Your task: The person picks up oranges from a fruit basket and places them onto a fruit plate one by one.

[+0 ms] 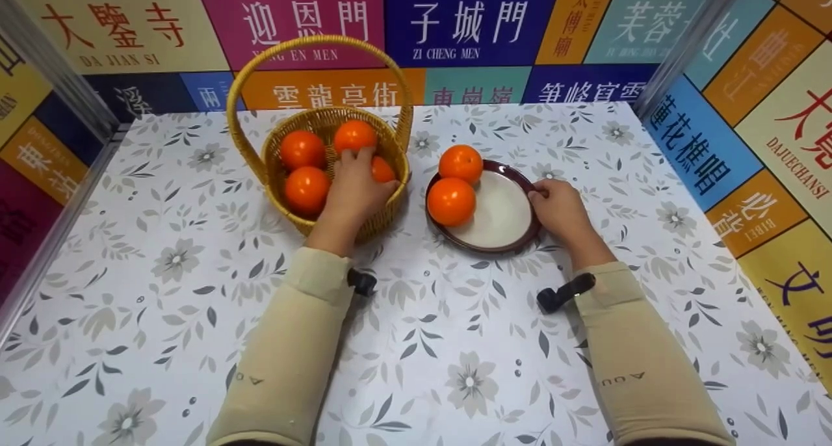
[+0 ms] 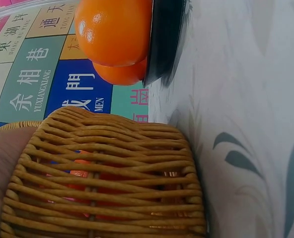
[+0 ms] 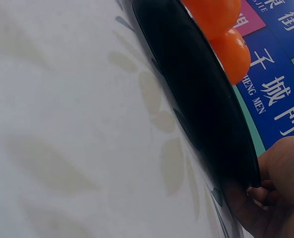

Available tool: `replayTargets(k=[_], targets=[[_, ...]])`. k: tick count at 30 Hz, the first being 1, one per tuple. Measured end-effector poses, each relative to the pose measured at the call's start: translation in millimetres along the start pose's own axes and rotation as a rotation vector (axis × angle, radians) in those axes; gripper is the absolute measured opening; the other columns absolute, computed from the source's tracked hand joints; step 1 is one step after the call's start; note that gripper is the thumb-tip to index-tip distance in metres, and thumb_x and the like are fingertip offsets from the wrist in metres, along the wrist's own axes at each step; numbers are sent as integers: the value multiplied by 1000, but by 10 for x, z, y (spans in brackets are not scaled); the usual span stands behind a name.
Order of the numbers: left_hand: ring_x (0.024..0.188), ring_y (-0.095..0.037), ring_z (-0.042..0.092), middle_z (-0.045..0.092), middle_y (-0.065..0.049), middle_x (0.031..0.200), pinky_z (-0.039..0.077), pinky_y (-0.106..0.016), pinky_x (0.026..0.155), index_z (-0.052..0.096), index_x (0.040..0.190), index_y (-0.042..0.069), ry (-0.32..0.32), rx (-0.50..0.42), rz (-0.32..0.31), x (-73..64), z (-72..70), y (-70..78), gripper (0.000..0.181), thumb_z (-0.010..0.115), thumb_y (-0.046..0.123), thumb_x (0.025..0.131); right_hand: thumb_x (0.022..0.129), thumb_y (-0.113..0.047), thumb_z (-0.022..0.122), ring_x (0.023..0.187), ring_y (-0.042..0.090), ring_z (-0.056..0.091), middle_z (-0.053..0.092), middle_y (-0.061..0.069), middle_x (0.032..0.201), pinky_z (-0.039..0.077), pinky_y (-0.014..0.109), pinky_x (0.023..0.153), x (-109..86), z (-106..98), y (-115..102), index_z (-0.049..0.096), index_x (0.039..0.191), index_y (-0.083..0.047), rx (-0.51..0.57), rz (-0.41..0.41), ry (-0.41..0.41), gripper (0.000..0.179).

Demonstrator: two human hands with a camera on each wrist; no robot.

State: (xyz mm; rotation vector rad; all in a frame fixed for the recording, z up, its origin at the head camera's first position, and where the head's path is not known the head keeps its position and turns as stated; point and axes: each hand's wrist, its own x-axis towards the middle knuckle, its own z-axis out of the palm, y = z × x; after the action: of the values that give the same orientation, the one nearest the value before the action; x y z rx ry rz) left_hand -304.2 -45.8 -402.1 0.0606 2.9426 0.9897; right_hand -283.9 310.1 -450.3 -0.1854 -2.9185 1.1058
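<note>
A yellow wicker basket (image 1: 250, 157) with a tall hoop handle holds several oranges. My left hand (image 1: 357, 189) reaches down inside, fingers and thumb around an orange (image 1: 382, 170) at the basket's right side, partly hidden by the hand. Its fingertips lie by another orange (image 1: 355, 136) at the back. To the right, a brown-rimmed plate (image 1: 500, 215) with a pale centre carries two oranges, one behind (image 1: 461, 163) and one in front (image 1: 452, 201), at its left side. My right hand (image 1: 564, 215) pinches the plate's right rim between thumb and fingers; the right wrist view shows the plate's dark underside (image 3: 201, 94).
Two more oranges (image 1: 303, 149) sit in the basket's left half. A white floral cloth (image 1: 468, 342) covers the table. Colourful panels (image 1: 312, 17) with lettering stand along the back and sides. The basket handle (image 1: 318, 39) arches above the left hand.
</note>
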Motion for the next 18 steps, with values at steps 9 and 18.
replayTargets(k=[9,18], targets=[[133,-42,45,40,-21,146,46,-54,112,44,153,14,6,-8,4,6,7,-15,74,76,38,91,105,-14,50,112,37,63,69,27,120,50,49,101,-7,-3,0,66,129,6,-8,-4,3,35],[134,-42,44,40,-21,148,44,-52,114,42,154,13,-20,-10,-3,35,8,-29,76,76,38,91,105,-14,50,112,37,64,69,26,121,51,49,100,11,15,12,66,129,5,-7,-3,14,35]])
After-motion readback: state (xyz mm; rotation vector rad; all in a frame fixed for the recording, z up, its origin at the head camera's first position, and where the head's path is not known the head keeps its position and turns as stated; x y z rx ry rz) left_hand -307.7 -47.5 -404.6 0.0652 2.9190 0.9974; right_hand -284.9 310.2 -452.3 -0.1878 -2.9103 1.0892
